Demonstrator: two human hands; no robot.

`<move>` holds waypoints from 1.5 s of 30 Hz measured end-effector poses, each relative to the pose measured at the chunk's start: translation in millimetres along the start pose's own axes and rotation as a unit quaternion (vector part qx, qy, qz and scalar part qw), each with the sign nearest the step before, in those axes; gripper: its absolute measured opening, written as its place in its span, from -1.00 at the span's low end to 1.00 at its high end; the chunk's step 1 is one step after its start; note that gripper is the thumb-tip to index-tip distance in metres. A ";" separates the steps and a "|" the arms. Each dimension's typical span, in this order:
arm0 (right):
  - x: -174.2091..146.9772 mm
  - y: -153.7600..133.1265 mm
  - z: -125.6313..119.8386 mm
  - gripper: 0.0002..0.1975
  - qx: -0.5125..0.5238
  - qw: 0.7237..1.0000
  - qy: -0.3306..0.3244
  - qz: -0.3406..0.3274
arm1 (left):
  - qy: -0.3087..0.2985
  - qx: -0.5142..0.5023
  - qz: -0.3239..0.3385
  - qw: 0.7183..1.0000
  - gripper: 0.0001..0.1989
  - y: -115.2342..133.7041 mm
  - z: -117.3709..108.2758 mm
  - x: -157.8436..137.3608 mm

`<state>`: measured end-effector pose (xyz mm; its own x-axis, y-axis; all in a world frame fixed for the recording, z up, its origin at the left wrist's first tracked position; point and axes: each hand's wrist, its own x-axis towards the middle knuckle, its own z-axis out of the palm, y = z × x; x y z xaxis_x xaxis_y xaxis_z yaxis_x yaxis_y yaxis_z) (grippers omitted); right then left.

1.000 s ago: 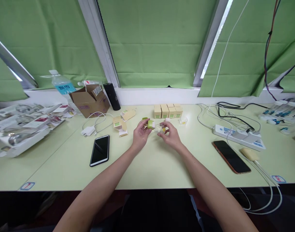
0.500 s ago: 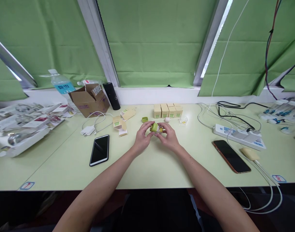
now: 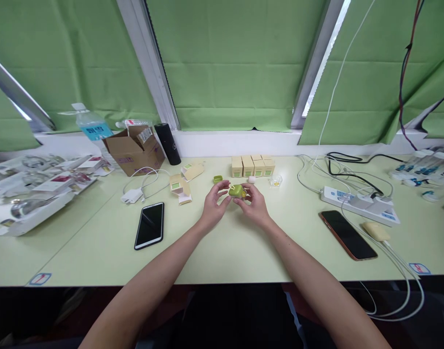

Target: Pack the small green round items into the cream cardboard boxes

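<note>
A small rounded green container [image 3: 236, 190] with a pale loop at its left end is held above the table's middle. My right hand [image 3: 256, 201] is closed on its right end, where a yellow part shows between the fingers. My left hand [image 3: 215, 202] is at the loop end, thumb and fingers apart; whether its fingertips touch the container I cannot tell. Just behind the hands lie an open green piece like a cap [image 3: 218, 179], a small pinkish-white piece [image 3: 251, 180] and a clear piece with a yellow centre [image 3: 276, 181].
Several small cream boxes [image 3: 253, 166] stand in a row at the back, and opened cartons [image 3: 180, 186] lie left. Phones flank my arms: one at left [image 3: 149, 226], another at right [image 3: 347, 235]. A power strip [image 3: 360, 206] with cables and a brown cardboard box [image 3: 134, 152] are farther out.
The green container has turned, so its loop now shows at the left and less of the clear and yellow end is visible. My left fingers have loosened from it.
</note>
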<state>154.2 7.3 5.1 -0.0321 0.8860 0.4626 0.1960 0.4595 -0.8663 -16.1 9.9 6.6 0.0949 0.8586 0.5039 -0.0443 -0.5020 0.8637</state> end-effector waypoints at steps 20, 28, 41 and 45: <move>-1.8 1.4 -0.6 -0.58 -0.038 0.998 -0.050 0.031 | -0.001 0.036 -0.111 0.993 -0.74 0.5 14.1 -6.1; 1.2 1.2 -2.5 -0.56 0.143 0.983 -0.089 0.072 | 0.003 0.002 -0.100 0.995 -0.68 1.7 8.3 -0.8; 7.2 2.8 -9.5 -0.50 0.121 0.988 -0.079 0.061 | -0.008 0.011 -0.074 0.997 -0.63 4.2 5.5 0.3; 7.1 3.1 -9.6 -0.53 0.078 0.992 -0.066 0.072 | -0.024 0.048 -0.086 0.995 -0.61 3.3 5.7 -1.4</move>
<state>163.9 14.4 7.5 -0.1454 0.9388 0.3124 0.0545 0.3228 -0.9449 -10.7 6.4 8.7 0.1407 0.9277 0.3457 0.0710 -0.3577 0.9311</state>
